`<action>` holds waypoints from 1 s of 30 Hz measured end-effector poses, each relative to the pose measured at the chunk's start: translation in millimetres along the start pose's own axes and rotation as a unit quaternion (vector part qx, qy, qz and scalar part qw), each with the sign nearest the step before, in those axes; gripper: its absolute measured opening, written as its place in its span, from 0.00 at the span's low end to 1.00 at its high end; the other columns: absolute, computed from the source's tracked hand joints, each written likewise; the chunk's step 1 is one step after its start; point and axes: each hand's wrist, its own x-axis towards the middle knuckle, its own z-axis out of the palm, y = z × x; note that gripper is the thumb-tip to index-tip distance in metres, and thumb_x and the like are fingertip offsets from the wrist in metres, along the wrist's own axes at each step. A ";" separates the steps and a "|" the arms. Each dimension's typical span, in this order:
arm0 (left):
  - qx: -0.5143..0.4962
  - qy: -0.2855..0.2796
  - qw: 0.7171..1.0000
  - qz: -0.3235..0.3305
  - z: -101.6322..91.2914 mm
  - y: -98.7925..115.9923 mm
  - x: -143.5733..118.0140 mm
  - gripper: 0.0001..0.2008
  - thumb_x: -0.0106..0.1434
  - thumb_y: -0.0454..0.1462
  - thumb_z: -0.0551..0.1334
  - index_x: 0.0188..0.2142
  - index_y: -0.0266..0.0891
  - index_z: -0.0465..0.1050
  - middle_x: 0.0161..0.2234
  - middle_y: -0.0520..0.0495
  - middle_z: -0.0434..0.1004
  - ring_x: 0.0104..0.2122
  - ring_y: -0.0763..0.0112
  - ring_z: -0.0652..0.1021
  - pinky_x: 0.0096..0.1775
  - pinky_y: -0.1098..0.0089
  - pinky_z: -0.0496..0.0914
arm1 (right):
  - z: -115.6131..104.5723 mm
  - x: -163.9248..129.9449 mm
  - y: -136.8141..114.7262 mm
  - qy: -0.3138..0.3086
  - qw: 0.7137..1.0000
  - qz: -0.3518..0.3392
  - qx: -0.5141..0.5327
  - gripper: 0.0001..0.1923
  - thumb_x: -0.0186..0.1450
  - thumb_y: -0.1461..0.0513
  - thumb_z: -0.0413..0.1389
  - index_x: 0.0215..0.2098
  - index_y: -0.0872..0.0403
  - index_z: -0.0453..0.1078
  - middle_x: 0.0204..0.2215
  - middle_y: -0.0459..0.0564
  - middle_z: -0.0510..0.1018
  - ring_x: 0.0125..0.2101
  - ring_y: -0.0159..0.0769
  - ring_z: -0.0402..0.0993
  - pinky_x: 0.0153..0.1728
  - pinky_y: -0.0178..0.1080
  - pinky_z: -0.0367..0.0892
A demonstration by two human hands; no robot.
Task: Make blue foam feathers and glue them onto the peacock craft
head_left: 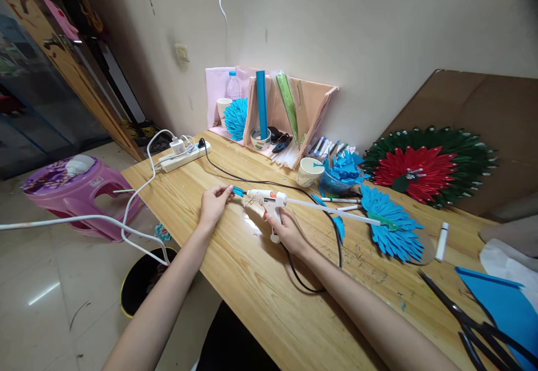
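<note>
Glue gun (265, 198) gripped by right hand (288, 231) low over table (252, 270), nozzle aimed left. Blue paper piece (237, 191) pinched at nozzle tip by left hand (213, 203), positioned for gluing. Cord (319, 247) trails behind.

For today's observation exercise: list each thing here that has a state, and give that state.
glue gun: gripped by right hand, stick loaded
blue piece: pinched by left hand at the nozzle
power strip: plugs inserted
scissors: lying open
paper cup: upright
</note>
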 end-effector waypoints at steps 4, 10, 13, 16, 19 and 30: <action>-0.009 -0.010 1.000 -0.005 0.8 -0.1 -1.3 0.17 0.43 0.45 0.68 0.26 0.33 0.75 0.21 0.49 0.76 0.24 0.72 0.75 0.30 0.72 0.69 | 0.0 0.3 -0.6 -0.012 1.000 0.000 -0.015 0.15 0.63 0.55 0.46 0.27 0.55 0.65 0.19 0.42 0.66 0.22 0.30 0.63 0.26 0.32 0.58; -0.005 -0.014 1.000 0.002 0.2 0.0 -1.7 0.16 0.44 0.45 0.68 0.27 0.33 0.75 0.21 0.49 0.76 0.23 0.72 0.75 0.30 0.73 0.69 | -0.4 0.8 -3.0 -0.017 0.999 -0.002 -0.029 0.15 0.63 0.55 0.46 0.26 0.55 0.65 0.19 0.42 0.66 0.23 0.31 0.63 0.27 0.32 0.58; -0.003 -0.013 1.000 0.000 0.2 -0.4 -1.2 0.16 0.44 0.44 0.68 0.27 0.33 0.75 0.21 0.49 0.76 0.23 0.73 0.75 0.29 0.73 0.69 | -0.4 0.7 -4.1 -0.015 0.999 -0.011 -0.030 0.15 0.64 0.55 0.45 0.28 0.56 0.66 0.20 0.43 0.68 0.24 0.32 0.64 0.29 0.33 0.60; 0.001 -0.012 1.000 -0.002 0.5 -0.1 -1.1 0.16 0.44 0.44 0.68 0.27 0.33 0.75 0.21 0.49 0.75 0.23 0.73 0.75 0.29 0.73 0.68 | -0.6 0.9 -5.1 -0.008 0.999 -0.015 -0.034 0.15 0.64 0.55 0.45 0.31 0.56 0.68 0.22 0.45 0.70 0.26 0.34 0.67 0.31 0.34 0.61; -0.004 -0.011 1.000 -0.006 1.1 0.8 -1.6 0.16 0.44 0.45 0.68 0.27 0.33 0.75 0.22 0.48 0.76 0.23 0.72 0.75 0.29 0.73 0.68 | -0.8 1.9 -5.9 -0.004 0.999 -0.025 -0.037 0.15 0.64 0.55 0.45 0.36 0.55 0.69 0.28 0.46 0.74 0.30 0.35 0.69 0.34 0.34 0.62; -0.006 0.025 1.000 -0.008 -3.9 -0.6 1.2 0.18 0.44 0.46 0.68 0.27 0.31 0.74 0.22 0.46 0.76 0.23 0.70 0.77 0.29 0.73 0.70 | -1.3 7.9 -6.1 0.034 0.997 0.011 -0.065 0.16 0.63 0.54 0.46 0.30 0.55 0.70 0.23 0.46 0.73 0.26 0.34 0.68 0.29 0.33 0.61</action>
